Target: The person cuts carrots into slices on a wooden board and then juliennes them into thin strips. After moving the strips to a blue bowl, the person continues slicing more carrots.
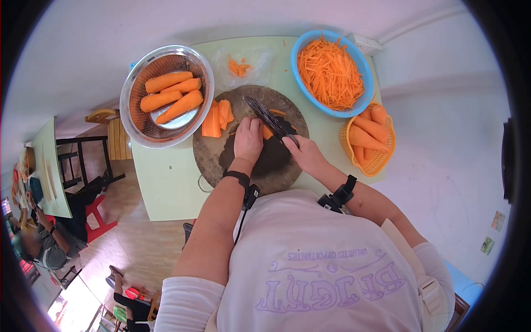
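My right hand is closed around the handle of a dark-bladed knife, which points up and to the left over the round chopping board. Close beside the blade, my left hand presses curled fingers down on the board. A small orange carrot piece shows at its fingertips, partly covered by hand and knife. Flat carrot slices lie at the board's left edge. Thin carrot bits rest to the right of the blade.
A metal colander with several whole carrots stands at the left. Behind on the right is a blue basin of carrot shreds, and near it a yellow basket of carrots. A plastic bag holds scraps. Another person sits far left.
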`<state>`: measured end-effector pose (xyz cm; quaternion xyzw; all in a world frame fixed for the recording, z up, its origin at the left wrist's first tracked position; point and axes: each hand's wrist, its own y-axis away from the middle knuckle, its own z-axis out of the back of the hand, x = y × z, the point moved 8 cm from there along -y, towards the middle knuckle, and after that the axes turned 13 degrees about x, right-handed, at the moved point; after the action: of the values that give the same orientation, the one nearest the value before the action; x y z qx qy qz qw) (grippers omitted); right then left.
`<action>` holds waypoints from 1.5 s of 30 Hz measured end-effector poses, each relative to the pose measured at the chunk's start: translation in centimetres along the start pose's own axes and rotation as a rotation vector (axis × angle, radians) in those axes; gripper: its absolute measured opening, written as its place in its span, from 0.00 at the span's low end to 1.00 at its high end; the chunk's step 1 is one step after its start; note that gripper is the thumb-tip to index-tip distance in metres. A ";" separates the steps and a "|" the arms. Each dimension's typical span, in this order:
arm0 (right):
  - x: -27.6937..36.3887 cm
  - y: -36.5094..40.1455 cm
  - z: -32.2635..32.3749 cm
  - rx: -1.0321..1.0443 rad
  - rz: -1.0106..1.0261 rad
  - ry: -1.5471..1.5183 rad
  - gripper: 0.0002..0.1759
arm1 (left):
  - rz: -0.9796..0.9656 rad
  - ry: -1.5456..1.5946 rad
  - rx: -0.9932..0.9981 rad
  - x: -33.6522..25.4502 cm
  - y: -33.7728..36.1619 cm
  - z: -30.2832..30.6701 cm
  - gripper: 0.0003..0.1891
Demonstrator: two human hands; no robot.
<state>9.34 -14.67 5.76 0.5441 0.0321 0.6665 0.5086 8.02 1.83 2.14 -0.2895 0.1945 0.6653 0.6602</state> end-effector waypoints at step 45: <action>0.8 0.4 0.1 0.007 -0.028 -0.011 0.29 | 0.007 0.020 -0.010 0.1 0.0 0.0 0.06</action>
<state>9.24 -14.32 6.63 0.5488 0.0393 0.6563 0.5163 8.00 1.93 2.05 -0.2987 0.1986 0.6655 0.6545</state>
